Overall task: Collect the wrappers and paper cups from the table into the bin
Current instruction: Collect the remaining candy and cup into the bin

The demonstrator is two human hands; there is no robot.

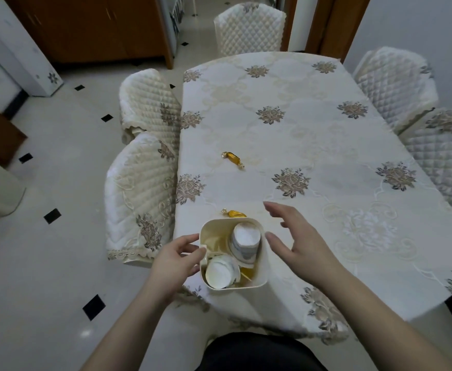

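Cream square plastic bin (259,263) at lower centre on the patterned tablecloth (313,129), two white paper cups (246,241) inside, left hand (178,259) gripping its rim, right hand (293,236) spread wide beside it holding nothing, two gold foil wrappers (232,158) above on the cloth.

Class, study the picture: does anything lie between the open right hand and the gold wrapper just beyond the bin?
Nothing visible does. The right hand hovers over bare tablecloth, and the near gold wrapper lies just past the bin rim, which partly hides it.
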